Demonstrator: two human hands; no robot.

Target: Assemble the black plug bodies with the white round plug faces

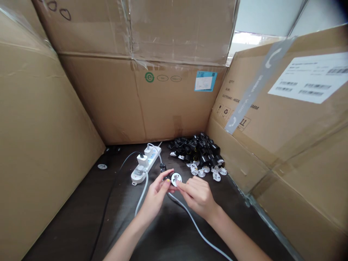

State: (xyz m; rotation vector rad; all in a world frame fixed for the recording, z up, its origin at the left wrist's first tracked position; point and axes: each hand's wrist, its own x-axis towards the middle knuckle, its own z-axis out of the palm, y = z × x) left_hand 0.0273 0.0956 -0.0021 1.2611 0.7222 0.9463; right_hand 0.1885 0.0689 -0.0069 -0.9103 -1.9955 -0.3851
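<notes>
Black-&-white part (176, 177) is gripped by L hand (157, 192), R of power strip (153, 159), & touched by curled R hand (199, 192)

On the right carton (293, 127) stand "QTY:", "G.W:" and "465X". The far carton (168, 108) carries a green round sign (149, 77) with the letter "e".

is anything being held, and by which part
The left hand holds a black device with a round white face, fingers around its black body; the right hand touches the face.
</notes>
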